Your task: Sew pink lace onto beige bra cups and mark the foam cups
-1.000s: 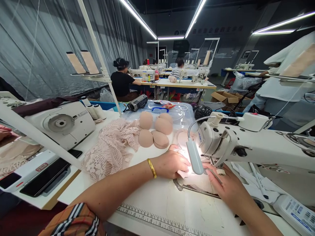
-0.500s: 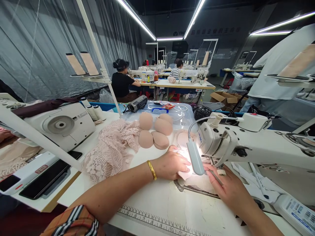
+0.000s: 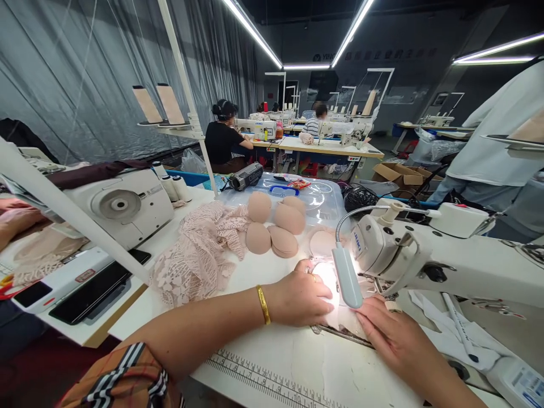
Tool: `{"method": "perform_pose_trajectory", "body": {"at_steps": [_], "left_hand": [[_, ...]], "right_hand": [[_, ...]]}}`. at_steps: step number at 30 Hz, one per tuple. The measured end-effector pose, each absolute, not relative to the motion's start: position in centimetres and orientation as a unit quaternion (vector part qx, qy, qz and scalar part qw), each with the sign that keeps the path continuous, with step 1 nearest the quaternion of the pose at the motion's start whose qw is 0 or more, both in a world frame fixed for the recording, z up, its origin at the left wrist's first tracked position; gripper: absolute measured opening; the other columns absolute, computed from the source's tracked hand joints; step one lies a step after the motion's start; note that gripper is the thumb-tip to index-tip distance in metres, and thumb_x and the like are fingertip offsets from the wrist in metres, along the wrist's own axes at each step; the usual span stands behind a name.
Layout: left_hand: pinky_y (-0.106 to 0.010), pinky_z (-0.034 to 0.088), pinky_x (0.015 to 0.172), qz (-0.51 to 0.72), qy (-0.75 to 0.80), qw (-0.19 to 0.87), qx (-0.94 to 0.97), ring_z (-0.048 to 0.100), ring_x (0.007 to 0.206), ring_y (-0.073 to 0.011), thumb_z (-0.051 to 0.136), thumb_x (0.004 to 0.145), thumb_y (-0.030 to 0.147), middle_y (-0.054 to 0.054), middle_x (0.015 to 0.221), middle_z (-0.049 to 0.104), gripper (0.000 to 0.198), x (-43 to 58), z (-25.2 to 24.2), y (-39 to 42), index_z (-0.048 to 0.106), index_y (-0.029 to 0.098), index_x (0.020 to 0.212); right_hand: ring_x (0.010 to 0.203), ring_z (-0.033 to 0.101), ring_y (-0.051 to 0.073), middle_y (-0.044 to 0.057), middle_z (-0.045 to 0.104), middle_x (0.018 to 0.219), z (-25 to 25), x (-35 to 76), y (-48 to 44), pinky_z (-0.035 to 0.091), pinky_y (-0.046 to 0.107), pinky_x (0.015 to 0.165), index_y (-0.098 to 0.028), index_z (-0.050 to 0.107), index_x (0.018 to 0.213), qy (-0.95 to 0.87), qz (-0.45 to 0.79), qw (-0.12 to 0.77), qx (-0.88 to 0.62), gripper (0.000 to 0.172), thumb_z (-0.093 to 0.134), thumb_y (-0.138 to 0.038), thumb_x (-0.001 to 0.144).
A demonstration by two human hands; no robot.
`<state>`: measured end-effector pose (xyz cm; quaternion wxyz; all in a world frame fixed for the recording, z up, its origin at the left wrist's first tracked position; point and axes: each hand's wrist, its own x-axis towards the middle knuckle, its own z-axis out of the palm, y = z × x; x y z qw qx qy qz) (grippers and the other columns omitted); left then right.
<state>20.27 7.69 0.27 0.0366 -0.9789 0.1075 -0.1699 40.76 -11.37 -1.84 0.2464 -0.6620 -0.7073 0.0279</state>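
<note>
My left hand (image 3: 301,296), with a gold bangle at its wrist, curls its fingers on a pale bra cup piece (image 3: 325,279) that glares white under the lamp. Stretched fingers of my right hand (image 3: 389,326) lie on thin pale fabric (image 3: 346,318) just right of the lamp head. The sewing machine (image 3: 369,243) stands over this work, and its grey lamp (image 3: 347,276) hides the needle area and some fingertips. Behind my left hand, another cup piece (image 3: 322,242) rests beside the machine head.
Several beige cups (image 3: 284,242) and a heap of lace (image 3: 198,249) lie to the left. A clear plastic box lid (image 3: 323,198) is behind them. White scraps (image 3: 440,317) and a pen (image 3: 461,328) lie at the right. A ruler strip (image 3: 272,385) runs along the front edge.
The view has swung slightly left, so everything sits further right. My left hand has come nearer to me, its fingers more curled; the fabric flap below them no longer shows.
</note>
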Motion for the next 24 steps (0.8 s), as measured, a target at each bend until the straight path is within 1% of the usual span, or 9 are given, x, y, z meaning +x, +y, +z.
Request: {"method": "perform_pose_trajectory", "body": {"at_steps": [3, 5, 8, 11, 14, 19, 22, 24], "left_hand": [[-0.054, 0.027, 0.097, -0.183, 0.129, 0.035, -0.974, 0.056, 0.076, -0.0181, 0.063, 0.100, 0.037, 0.002, 0.086, 0.069, 0.026, 19.8, 0.1, 7.0, 0.068, 0.021, 0.080], [-0.055, 0.028, 0.097, -0.190, 0.138, 0.031, -0.971, 0.058, 0.078, -0.0185, 0.067, 0.098, 0.038, 0.003, 0.087, 0.069, 0.023, 19.6, 0.0, 6.6, 0.069, 0.022, 0.081], [-0.051, 0.031, 0.093, -0.198, 0.146, 0.029, -0.969, 0.057, 0.074, -0.0170, 0.067, 0.097, 0.035, 0.004, 0.082, 0.067, 0.023, 19.4, 0.0, 6.1, 0.068, 0.020, 0.080], [-0.048, 0.032, 0.090, -0.200, 0.139, 0.038, -0.969, 0.055, 0.072, -0.0160, 0.065, 0.098, 0.033, 0.003, 0.078, 0.064, 0.026, 19.6, 0.1, 6.0, 0.065, 0.019, 0.076], [-0.049, 0.032, 0.091, -0.196, 0.127, 0.040, -0.972, 0.057, 0.072, -0.0166, 0.062, 0.099, 0.031, 0.003, 0.077, 0.064, 0.026, 20.1, 0.0, 6.2, 0.063, 0.018, 0.077], [-0.053, 0.028, 0.095, -0.176, 0.099, 0.026, -0.979, 0.058, 0.075, -0.0178, 0.056, 0.100, 0.025, 0.000, 0.081, 0.068, 0.026, 21.0, -0.4, 6.9, 0.063, 0.017, 0.077], [-0.053, 0.026, 0.096, -0.168, 0.080, 0.007, -0.983, 0.060, 0.080, -0.0198, 0.059, 0.100, 0.027, 0.000, 0.085, 0.070, 0.024, 21.5, -0.5, 7.4, 0.064, 0.017, 0.079], [-0.053, 0.025, 0.096, -0.163, 0.068, -0.003, -0.984, 0.060, 0.083, -0.0208, 0.061, 0.100, 0.030, -0.001, 0.087, 0.071, 0.023, 21.8, -0.6, 7.7, 0.065, 0.017, 0.081]], "right_hand": [[0.074, 0.065, 0.020, 0.002, 0.066, 0.083, -1.1, 40.4, -11.3, 0.054, 0.032, 0.069, -0.031, 0.070, 0.110, -0.746, 0.048, 0.237, -0.621, 0.026, 0.045, -0.026, 0.107], [0.076, 0.064, 0.020, 0.002, 0.064, 0.083, -0.7, 40.0, -11.4, 0.053, 0.032, 0.068, -0.030, 0.070, 0.104, -0.756, 0.054, 0.225, -0.612, 0.025, 0.046, -0.025, 0.106], [0.076, 0.062, 0.021, 0.003, 0.062, 0.083, -0.5, 39.4, -11.5, 0.050, 0.031, 0.063, -0.029, 0.070, 0.094, -0.759, 0.063, 0.209, -0.614, 0.028, 0.045, -0.025, 0.107], [0.075, 0.061, 0.021, 0.003, 0.060, 0.082, -0.8, 39.3, -11.4, 0.049, 0.031, 0.062, -0.029, 0.071, 0.095, -0.750, 0.054, 0.209, -0.625, 0.031, 0.042, -0.026, 0.108], [0.077, 0.061, 0.022, 0.004, 0.061, 0.083, -1.3, 39.6, -11.1, 0.049, 0.032, 0.063, -0.030, 0.071, 0.101, -0.745, 0.045, 0.215, -0.630, 0.031, 0.042, -0.026, 0.107], [0.078, 0.062, 0.023, 0.005, 0.064, 0.086, -2.0, 39.9, -10.7, 0.051, 0.034, 0.064, -0.029, 0.068, 0.092, -0.719, 0.038, 0.221, -0.658, 0.033, 0.038, -0.029, 0.108], [0.075, 0.062, 0.022, 0.004, 0.063, 0.085, -2.4, 39.8, -10.5, 0.049, 0.033, 0.059, -0.029, 0.062, 0.087, -0.695, 0.034, 0.214, -0.686, 0.034, 0.036, -0.030, 0.108], [0.074, 0.062, 0.021, 0.003, 0.063, 0.087, -2.6, 39.7, -10.4, 0.049, 0.032, 0.057, -0.028, 0.060, 0.088, -0.681, 0.031, 0.205, -0.702, 0.031, 0.037, -0.031, 0.108]]}}
